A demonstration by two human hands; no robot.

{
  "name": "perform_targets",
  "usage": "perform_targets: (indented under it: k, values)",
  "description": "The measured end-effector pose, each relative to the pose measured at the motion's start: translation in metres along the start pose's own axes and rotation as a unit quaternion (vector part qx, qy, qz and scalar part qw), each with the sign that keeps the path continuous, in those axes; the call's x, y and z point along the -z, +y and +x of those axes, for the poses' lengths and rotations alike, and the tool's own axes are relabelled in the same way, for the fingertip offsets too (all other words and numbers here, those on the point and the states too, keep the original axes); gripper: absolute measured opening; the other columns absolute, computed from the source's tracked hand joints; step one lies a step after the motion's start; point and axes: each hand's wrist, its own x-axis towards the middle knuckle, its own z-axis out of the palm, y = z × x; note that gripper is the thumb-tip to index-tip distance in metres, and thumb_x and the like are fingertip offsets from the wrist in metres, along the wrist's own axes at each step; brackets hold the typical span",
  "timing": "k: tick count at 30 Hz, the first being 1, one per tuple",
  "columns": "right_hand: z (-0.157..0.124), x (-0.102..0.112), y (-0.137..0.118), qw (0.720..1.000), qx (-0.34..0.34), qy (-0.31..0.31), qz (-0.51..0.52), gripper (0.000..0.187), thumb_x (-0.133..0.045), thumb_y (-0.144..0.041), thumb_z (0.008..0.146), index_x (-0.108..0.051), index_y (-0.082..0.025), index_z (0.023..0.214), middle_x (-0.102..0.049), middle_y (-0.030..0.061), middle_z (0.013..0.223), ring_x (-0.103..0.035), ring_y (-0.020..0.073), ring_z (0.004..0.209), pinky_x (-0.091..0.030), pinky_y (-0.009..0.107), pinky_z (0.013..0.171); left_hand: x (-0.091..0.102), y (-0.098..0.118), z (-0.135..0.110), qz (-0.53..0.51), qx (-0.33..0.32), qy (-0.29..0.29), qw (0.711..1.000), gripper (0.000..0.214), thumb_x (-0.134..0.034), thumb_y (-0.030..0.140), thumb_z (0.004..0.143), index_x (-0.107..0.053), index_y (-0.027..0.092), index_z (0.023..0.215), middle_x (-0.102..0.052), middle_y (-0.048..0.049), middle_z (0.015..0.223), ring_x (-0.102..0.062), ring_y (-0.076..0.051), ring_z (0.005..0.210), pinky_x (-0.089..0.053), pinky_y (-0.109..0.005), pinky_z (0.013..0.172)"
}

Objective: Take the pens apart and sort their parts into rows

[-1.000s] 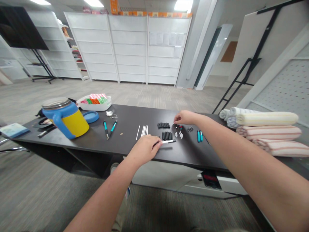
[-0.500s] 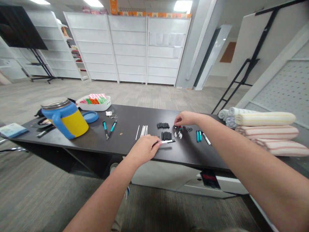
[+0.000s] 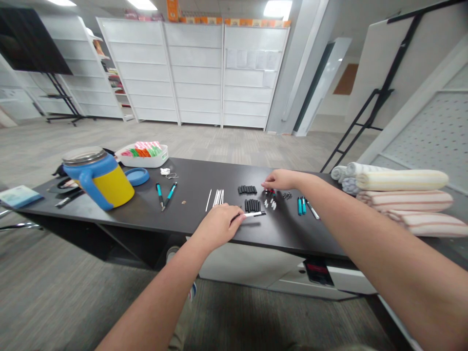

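My left hand (image 3: 218, 226) is closed round a slim white pen part with a black end (image 3: 255, 214), held level just above the desk's front. Beyond it, my right hand (image 3: 282, 179) reaches down with its fingertips pinched over small black and red pieces (image 3: 271, 193); whatever is between them is too small to make out. Close by lie small white pieces (image 3: 273, 205), tiny dark pieces like springs (image 3: 287, 195), and two rows of black tubes, a back row (image 3: 247, 189) and a front row (image 3: 252, 205). Thin white sticks like refills (image 3: 218, 196) lie beyond my left hand.
Teal barrels (image 3: 302, 205) and a white barrel (image 3: 313, 210) lie under my right forearm. Two teal-black pens (image 3: 169, 196), a blue-yellow mug (image 3: 106, 183), a blue lid (image 3: 137, 176) and a white basket (image 3: 158, 160) stand left. Rolled towels (image 3: 404, 192) are stacked at right.
My right fingertips have shifted slightly to the left over the small pieces. My left hand and the white pen part have stayed in place.
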Motion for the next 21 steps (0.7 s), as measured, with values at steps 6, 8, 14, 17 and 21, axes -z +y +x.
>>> perform_targets:
  k: [6,8,14,17,21]
  values:
    - [-0.001,0.001,0.001,1.000,0.002,-0.006,-0.014,0.048,-0.055,-0.063,0.090,-0.082,-0.024,0.095,-0.080,0.0056,0.090,-0.071,0.0218,0.082,-0.047,0.029,0.071,0.000,0.000,0.001,-0.003,0.000,0.003,1.000,0.026,-0.048,0.035,0.105,-0.070,0.023,0.103,-0.075,-0.0042,0.095,-0.064,-0.022,0.089,-0.047,-0.035,0.082]
    - [-0.001,0.001,0.000,1.000,0.003,-0.004,-0.015,0.045,-0.056,-0.060,0.091,-0.082,-0.023,0.095,-0.080,0.0058,0.091,-0.071,0.0219,0.082,-0.047,0.030,0.071,-0.001,0.000,0.000,-0.005,0.001,0.005,1.000,0.026,-0.048,0.035,0.105,-0.070,0.023,0.103,-0.075,-0.0046,0.096,-0.065,-0.022,0.090,-0.048,-0.035,0.083]
    - [-0.007,0.005,0.003,0.999,0.027,-0.020,0.022,0.038,-0.067,-0.053,0.084,-0.080,-0.025,0.106,-0.080,0.0037,0.100,-0.072,0.0212,0.089,-0.050,0.028,0.077,-0.001,0.000,0.000,-0.002,0.002,0.003,1.000,0.025,-0.048,0.034,0.105,-0.071,0.023,0.104,-0.075,-0.0046,0.095,-0.065,-0.022,0.090,-0.048,-0.035,0.083]
    - [-0.010,0.008,0.005,0.998,0.035,-0.034,0.033,0.037,-0.073,-0.052,0.078,-0.080,-0.027,0.106,-0.080,0.0022,0.101,-0.072,0.0217,0.091,-0.050,0.028,0.077,-0.001,-0.001,0.000,-0.002,0.001,0.001,1.000,0.025,-0.048,0.034,0.105,-0.070,0.023,0.103,-0.075,-0.0041,0.095,-0.065,-0.022,0.089,-0.048,-0.035,0.083]
    - [-0.010,0.010,0.002,0.999,0.033,-0.034,0.002,0.036,-0.079,-0.050,0.072,-0.081,-0.030,0.102,-0.080,0.0015,0.100,-0.071,0.0241,0.098,-0.050,0.029,0.077,-0.001,-0.001,0.000,-0.008,-0.001,0.000,1.000,0.025,-0.048,0.034,0.105,-0.070,0.023,0.103,-0.075,-0.0041,0.097,-0.065,-0.022,0.091,-0.048,-0.036,0.084]
